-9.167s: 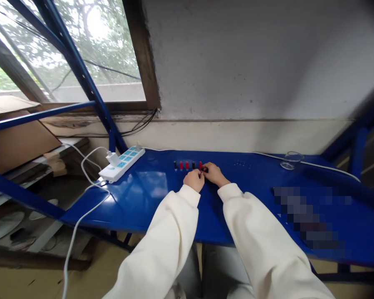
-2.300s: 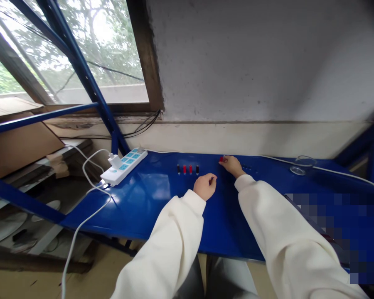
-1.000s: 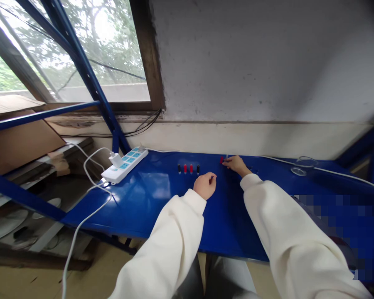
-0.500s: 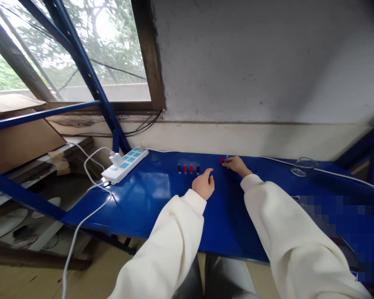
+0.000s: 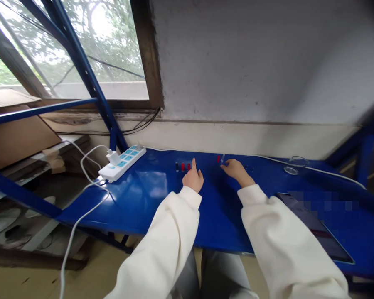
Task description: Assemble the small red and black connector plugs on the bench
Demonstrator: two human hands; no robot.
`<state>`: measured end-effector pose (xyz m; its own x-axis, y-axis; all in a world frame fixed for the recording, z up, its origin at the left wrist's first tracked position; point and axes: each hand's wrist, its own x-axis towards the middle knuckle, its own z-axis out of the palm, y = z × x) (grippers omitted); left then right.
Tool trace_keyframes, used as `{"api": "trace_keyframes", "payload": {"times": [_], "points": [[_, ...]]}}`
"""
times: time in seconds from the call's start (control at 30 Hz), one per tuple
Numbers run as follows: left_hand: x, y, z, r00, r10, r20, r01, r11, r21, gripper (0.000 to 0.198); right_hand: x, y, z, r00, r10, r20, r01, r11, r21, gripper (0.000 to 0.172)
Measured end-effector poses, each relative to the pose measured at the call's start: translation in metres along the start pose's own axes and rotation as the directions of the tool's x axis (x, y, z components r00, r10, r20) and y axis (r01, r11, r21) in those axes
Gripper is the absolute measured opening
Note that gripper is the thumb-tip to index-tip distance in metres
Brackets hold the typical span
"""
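On the blue metal tabletop point(image 5: 149, 195) a short row of small red and black posts point(image 5: 182, 167) stands near the back. My left hand point(image 5: 193, 179) rests just right of the row in a loose fist, index finger stretched up against the row's right end and covering it. Further right stands a single red post point(image 5: 218, 158) with a thin pale piece point(image 5: 222, 157) beside it. My right hand point(image 5: 235, 169) lies right of these, fingertips drawn together just below the pale piece. Whether it grips that piece is unclear.
A white power strip point(image 5: 123, 162) with blue sockets lies at the back left, its white cable point(image 5: 77, 220) hanging off the front edge. A dark flat screen point(image 5: 314, 226) lies at the right. A clear ring point(image 5: 290, 169) and thin cable run along the back. Blue frame struts point(image 5: 90, 79) rise at left.
My left hand has moved up and left to the row of posts, its index finger now out. My right hand has drawn back slightly from the single red post.
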<state>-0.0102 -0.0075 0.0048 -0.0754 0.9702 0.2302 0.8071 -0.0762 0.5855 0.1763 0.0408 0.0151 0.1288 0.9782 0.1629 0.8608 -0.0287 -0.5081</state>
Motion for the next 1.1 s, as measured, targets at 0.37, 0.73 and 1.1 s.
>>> {"api": "trace_keyframes", "payload": {"times": [0.37, 0.73, 1.1], "points": [[0.009, -0.004, 0.006, 1.000, -0.007, -0.028, 0.005, 0.996, -0.087, 0.047, -0.072, -0.044, 0.000, 0.978, -0.107, -0.180, 0.123, 0.989, 0.080, 0.026], [0.014, -0.006, 0.012, 0.997, 0.069, -0.038, -0.075, 0.977, -0.202, 0.018, -0.071, -0.041, 0.009, 0.978, -0.116, -0.171, 0.138, 0.983, 0.123, 0.024], [0.000, 0.013, 0.000, 0.924, 0.269, 0.272, 0.149, 0.402, -0.903, 0.024, -0.069, -0.038, 0.018, 0.986, -0.035, -0.163, 0.117, 0.841, 0.528, 0.046]]}}
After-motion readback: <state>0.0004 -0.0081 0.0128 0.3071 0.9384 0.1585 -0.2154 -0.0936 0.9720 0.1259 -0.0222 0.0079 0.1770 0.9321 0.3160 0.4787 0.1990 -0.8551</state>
